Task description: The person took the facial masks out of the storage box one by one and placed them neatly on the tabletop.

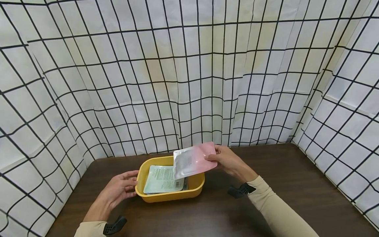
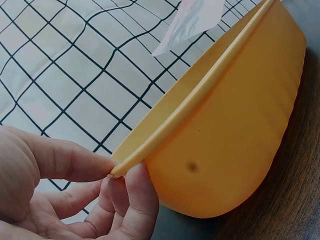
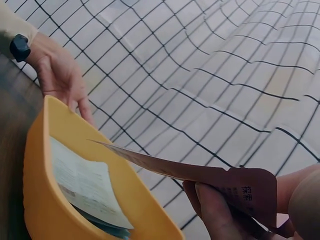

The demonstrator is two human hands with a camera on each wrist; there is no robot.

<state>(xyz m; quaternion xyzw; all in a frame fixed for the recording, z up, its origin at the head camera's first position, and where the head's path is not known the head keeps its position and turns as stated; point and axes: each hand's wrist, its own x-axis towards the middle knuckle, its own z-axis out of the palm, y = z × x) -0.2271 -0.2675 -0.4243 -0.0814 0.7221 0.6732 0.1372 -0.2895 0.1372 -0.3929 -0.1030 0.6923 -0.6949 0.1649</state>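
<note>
Clock positions are being read from the centre of the bin as it is appearing in the head view, with 12 o'clock lying away from the person.

Yellow bin [image 1: 171,198]: It is standing upright on the dark brown table [image 1: 177,219]. The left hand [image 1: 118,190] is gripping its rim near 9 o'clock; the left wrist view is showing the fingers clamped on the rim, with digits pressing above and below it.

Pink-and-silver sachet [image 1: 193,160]: The right hand [image 1: 229,161] is holding it from between 2 and 3 o'clock. The thumb and fingers are clamping the pink end, which is pointing toward 3 o'clock. The silver end is pointing toward 9 o'clock and hanging above the bin, apart from the contents.

Pale green packet [image 1: 161,181]: It is lying inside the bin on the 9 o'clock side, printed face up. A darker packet [image 1: 186,183] is showing beneath its edge toward 4 o'clock.

Surroundings: A white sheet with black grid lines [image 1: 160,72] is hanging at 12 o'clock. Beige sleeves [image 1: 281,209] are covering both forearms, and black wristbands [image 1: 242,190] are circling the wrists.
</note>
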